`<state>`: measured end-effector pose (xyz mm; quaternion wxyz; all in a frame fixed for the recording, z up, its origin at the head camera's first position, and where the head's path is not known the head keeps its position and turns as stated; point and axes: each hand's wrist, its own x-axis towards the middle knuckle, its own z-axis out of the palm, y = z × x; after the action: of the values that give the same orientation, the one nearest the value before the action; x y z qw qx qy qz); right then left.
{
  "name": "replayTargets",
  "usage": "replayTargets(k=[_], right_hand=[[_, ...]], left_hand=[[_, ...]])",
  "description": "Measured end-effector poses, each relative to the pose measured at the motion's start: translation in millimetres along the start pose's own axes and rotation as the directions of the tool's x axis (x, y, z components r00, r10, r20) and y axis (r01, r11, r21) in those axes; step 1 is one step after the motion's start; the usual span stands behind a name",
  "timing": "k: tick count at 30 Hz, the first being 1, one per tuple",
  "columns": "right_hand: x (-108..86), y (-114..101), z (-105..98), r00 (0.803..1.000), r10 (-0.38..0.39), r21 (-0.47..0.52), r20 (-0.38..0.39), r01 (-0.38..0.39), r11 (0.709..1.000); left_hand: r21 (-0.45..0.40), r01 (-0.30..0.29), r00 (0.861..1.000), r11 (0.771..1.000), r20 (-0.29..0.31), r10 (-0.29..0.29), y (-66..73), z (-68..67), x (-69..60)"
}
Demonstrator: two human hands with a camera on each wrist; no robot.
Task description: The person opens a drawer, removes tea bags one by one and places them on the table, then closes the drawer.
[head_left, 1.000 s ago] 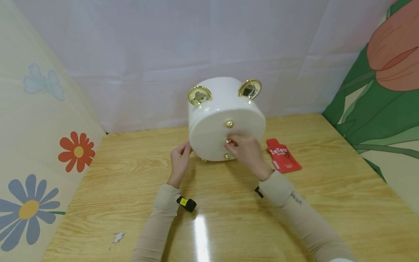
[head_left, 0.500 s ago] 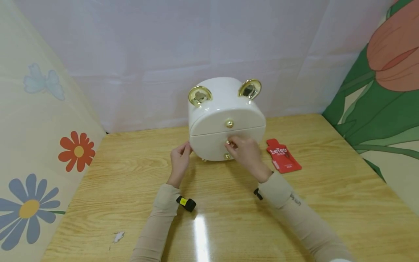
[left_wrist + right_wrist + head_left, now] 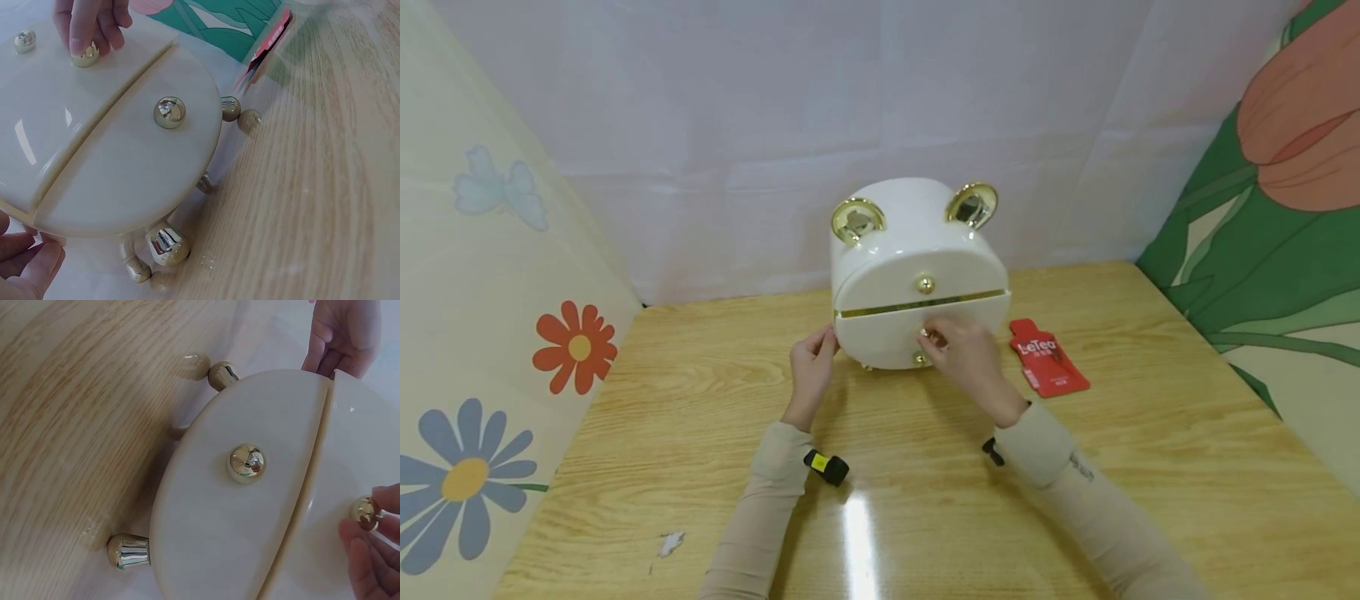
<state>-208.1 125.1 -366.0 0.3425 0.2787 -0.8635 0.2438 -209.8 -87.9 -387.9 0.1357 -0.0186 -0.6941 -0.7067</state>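
Observation:
A white rounded box (image 3: 910,217) with two gold ear-shaped pieces stands at the back of the table. Its middle drawer (image 3: 876,335) sticks out slightly, with a narrow gold-edged gap above it. Thumb and fingers of my right hand (image 3: 972,354) pinch this drawer's gold knob (image 3: 365,513). My left hand (image 3: 811,371) is at the box's left side; its curled fingers (image 3: 39,265) grip the edge beside the drawer's end. One gold knob (image 3: 926,284) sits on the upper front and another (image 3: 169,112) on the lower front.
Just right of the box lies a flat red pouch (image 3: 1047,358) with white lettering. The wooden table (image 3: 700,433) meets a pale cloth (image 3: 737,183) behind and flower-painted panels on both sides. Gold feet (image 3: 129,551) lift the box off the tabletop.
The middle drawer has come forward a little, and a gap has opened along its top edge. My right hand has moved slightly toward me with the knob; my left has stayed put.

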Motion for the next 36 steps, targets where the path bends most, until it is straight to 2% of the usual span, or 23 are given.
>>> replayTargets(k=[5,12,13,20,25,27,30,33,36], right_hand=[[-2.7,-3,-4,1.0,0.009,0.019,0.022,-0.009,1.0],[-7.0,-6,-7,1.0,-0.009,0.03,0.008,0.009,1.0],[-7.5,-6,-8,1.0,-0.012,0.03,0.003,0.012,0.999],[-10.9,-10,-12,1.0,-0.006,0.041,-0.008,0.006,0.999],[-14.1,-11,-13,1.0,-0.008,0.026,-0.01,0.008,1.0],[-15.6,-11,-13,1.0,-0.012,0.021,-0.012,0.012,1.0],[-17.8,-12,-14,1.0,-0.018,0.014,-0.017,0.018,1.0],[-19.6,-13,-16,0.999,-0.024,0.012,-0.023,0.024,1.0],[-20.9,-14,-17,0.999,-0.033,0.009,-0.031,0.033,0.999]], left_hand=[[0.027,0.016,1.0,1.0,-0.005,-0.016,1.2,0.1,-0.7],[0.0,-0.005,0.999,1.0,-0.045,0.005,-29.4,-2.6,8.8],[-0.009,-0.011,0.999,1.0,-0.041,0.011,-30.0,-3.2,8.5],[0.024,-0.082,0.997,0.996,0.007,0.081,-29.2,-7.6,6.7],[0.088,-0.138,0.99,0.986,-0.01,0.14,-12.2,-4.9,-1.2],[0.13,-0.183,0.982,0.974,-0.027,0.188,-5.9,-2.6,-4.3],[0.191,-0.258,0.962,0.947,-0.039,0.27,-4.2,-0.8,-6.2],[0.249,-0.329,0.937,0.911,-0.037,0.348,-14.8,-0.4,-2.7],[0.267,-0.373,0.919,0.889,-0.023,0.392,-29.4,-1.1,3.7]])
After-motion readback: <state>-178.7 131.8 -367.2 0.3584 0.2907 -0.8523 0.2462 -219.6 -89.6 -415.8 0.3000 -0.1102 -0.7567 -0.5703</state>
